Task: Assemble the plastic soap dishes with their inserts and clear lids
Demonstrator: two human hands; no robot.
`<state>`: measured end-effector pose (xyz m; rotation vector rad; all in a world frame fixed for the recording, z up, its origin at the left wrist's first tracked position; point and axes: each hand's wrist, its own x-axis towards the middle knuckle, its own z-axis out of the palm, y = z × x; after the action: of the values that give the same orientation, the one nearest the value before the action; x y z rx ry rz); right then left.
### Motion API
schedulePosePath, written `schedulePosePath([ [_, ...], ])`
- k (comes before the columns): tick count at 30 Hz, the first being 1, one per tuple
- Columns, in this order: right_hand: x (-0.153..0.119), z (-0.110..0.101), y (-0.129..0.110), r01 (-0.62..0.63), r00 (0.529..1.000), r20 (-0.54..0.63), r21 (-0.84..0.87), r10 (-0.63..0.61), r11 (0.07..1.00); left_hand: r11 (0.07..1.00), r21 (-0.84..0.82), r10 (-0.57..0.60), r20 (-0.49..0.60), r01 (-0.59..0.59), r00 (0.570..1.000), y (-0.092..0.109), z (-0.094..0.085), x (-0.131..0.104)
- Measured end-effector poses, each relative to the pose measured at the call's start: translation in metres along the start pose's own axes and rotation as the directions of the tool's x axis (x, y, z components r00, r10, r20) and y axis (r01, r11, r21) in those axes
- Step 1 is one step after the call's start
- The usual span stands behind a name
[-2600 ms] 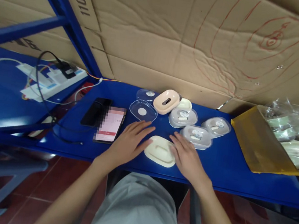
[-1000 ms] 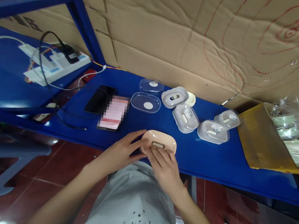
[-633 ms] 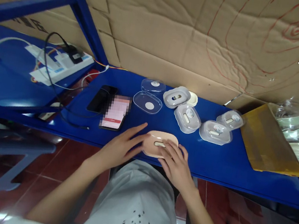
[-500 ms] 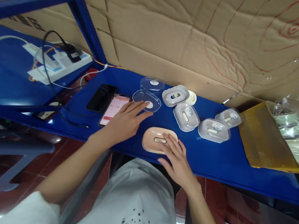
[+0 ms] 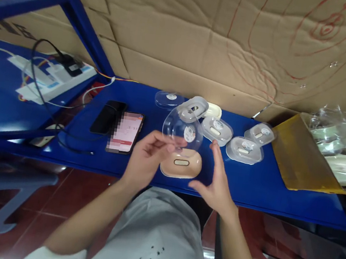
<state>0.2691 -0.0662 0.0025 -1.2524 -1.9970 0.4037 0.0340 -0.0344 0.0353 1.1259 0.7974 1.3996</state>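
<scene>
My left hand (image 5: 150, 156) pinches the lower left edge of a clear lid (image 5: 176, 128) with a round white sticker. The lid is raised and tilted above the peach oval dish (image 5: 193, 171), which lies near the front edge with a pale bar in its middle. To the right of dish and lid, my right hand (image 5: 217, 180) is spread, thumb and fingers apart, holding nothing. Behind the lid sits a grey dish (image 5: 202, 106), partly seen through it. A lidded grey dish (image 5: 223, 136) stands just beyond my right fingertips.
Two more lidded grey dishes (image 5: 240, 156) (image 5: 263, 138), a cream dish (image 5: 216, 111) and another clear lid (image 5: 162, 99) lie on the blue table (image 5: 267, 194). Phones (image 5: 131, 130), a power strip (image 5: 40, 89) and cables are left; a carton (image 5: 297, 160) of wrapped dishes is right.
My left hand has lifted the nearer clear lid from the table and brought it right, over the peach dish. My right hand has come off the peach dish and opened beside it.
</scene>
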Motion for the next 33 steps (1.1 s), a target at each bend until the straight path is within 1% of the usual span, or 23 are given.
schedulePosePath([
  [1, 0.002, 0.0, -0.007, 0.038, 0.999, -0.004, 0.012, -0.038, 0.999, 0.995, -0.085, -0.055, 0.003, 0.055, 0.998, -0.004, 0.005, -0.01],
  [3, 0.007, 0.0, -0.015, 0.07, 0.997, -0.03, 0.022, -0.069, 0.997, 0.978, -0.147, -0.143, 0.026, 0.145, 0.989, -0.011, 0.009, -0.024],
  [5, 0.011, 0.002, -0.013, 0.064, 0.998, -0.024, 0.056, -0.063, 0.996, 0.969, -0.132, -0.206, 0.037, 0.209, 0.978, -0.015, 0.007, -0.033],
  [6, 0.013, 0.003, -0.01, 0.057, 0.998, 0.0, 0.078, -0.058, 0.995, 0.965, -0.12, -0.229, 0.041, 0.233, 0.973, -0.017, 0.003, -0.035],
  [8, 0.016, 0.005, -0.002, 0.053, 0.995, 0.076, 0.118, -0.062, 0.992, 0.957, -0.099, -0.268, 0.065, 0.273, 0.961, -0.018, -0.005, -0.038],
  [10, 0.016, 0.004, 0.006, 0.058, 0.987, 0.141, 0.133, -0.077, 0.989, 0.959, -0.035, -0.278, 0.097, 0.283, 0.956, -0.019, -0.013, -0.041],
  [11, 0.016, 0.003, 0.01, 0.06, 0.983, 0.163, 0.133, -0.081, 0.989, 0.966, 0.03, -0.257, 0.083, 0.256, 0.963, -0.019, -0.018, -0.043],
  [12, 0.015, 0.0, 0.013, 0.058, 0.981, 0.178, 0.127, -0.08, 0.99, 0.973, 0.114, -0.207, 0.042, 0.201, 0.977, -0.019, -0.023, -0.044],
  [13, 0.014, -0.003, 0.016, 0.051, 0.979, 0.19, 0.117, -0.072, 0.992, 0.969, 0.215, -0.124, -0.012, 0.124, 0.992, -0.019, -0.029, -0.046],
  [14, 0.013, -0.007, 0.019, 0.041, 0.977, 0.206, 0.105, -0.063, 0.994, 0.945, 0.326, -0.02, -0.057, 0.037, 0.998, -0.019, -0.034, -0.047],
  [15, 0.012, -0.011, 0.022, 0.034, 0.973, 0.226, 0.097, -0.055, 0.995, 0.898, 0.438, 0.08, -0.07, -0.041, 0.994, -0.019, -0.04, -0.048],
  [16, 0.012, -0.015, 0.024, 0.031, 0.967, 0.247, 0.096, -0.054, 0.995, 0.835, 0.542, 0.145, -0.038, -0.102, 0.989, -0.019, -0.045, -0.048],
  [17, 0.011, -0.017, 0.026, 0.033, 0.961, 0.271, 0.102, -0.06, 0.994, 0.765, 0.627, 0.162, 0.035, -0.148, 0.986, -0.02, -0.05, -0.047],
  [18, 0.011, -0.019, 0.027, 0.037, 0.952, 0.297, 0.112, -0.069, 0.993, 0.697, 0.693, 0.135, 0.129, -0.187, 0.982, -0.022, -0.053, -0.046],
  [20, 0.012, -0.017, 0.028, 0.041, 0.935, 0.345, 0.136, -0.086, 0.99, 0.595, 0.76, 0.033, 0.302, -0.261, 0.953, -0.028, -0.057, -0.043],
  [21, 0.013, -0.015, 0.028, 0.041, 0.928, 0.361, 0.146, -0.092, 0.988, 0.568, 0.768, 0.002, 0.356, -0.294, 0.935, -0.031, -0.058, -0.042],
  [22, 0.014, -0.012, 0.028, 0.043, 0.923, 0.372, 0.153, -0.098, 0.987, 0.555, 0.769, -0.005, 0.387, -0.319, 0.922, -0.035, -0.058, -0.041],
  [23, 0.015, -0.009, 0.028, 0.046, 0.92, 0.378, 0.158, -0.104, 0.986, 0.55, 0.767, -0.002, 0.397, -0.331, 0.918, -0.039, -0.058, -0.04],
  [25, 0.016, -0.003, 0.029, 0.059, 0.919, 0.377, 0.163, -0.118, 0.985, 0.55, 0.771, 0.003, 0.381, -0.32, 0.924, -0.044, -0.058, -0.039],
  [29, 0.015, 0.004, 0.03, 0.084, 0.916, 0.382, 0.118, -0.123, 0.989, 0.557, 0.772, -0.031, 0.388, -0.307, 0.921, -0.048, -0.063, -0.04],
  [31, 0.012, 0.007, 0.031, 0.128, 0.92, 0.364, 0.069, -0.144, 0.989, 0.547, 0.767, -0.006, 0.403, -0.334, 0.915, -0.05, -0.065, -0.04],
  [33, 0.008, 0.009, 0.031, 0.186, 0.924, 0.338, 0.018, -0.181, 0.982, 0.519, 0.764, 0.052, 0.42, -0.383, 0.906, -0.053, -0.067, -0.042],
])
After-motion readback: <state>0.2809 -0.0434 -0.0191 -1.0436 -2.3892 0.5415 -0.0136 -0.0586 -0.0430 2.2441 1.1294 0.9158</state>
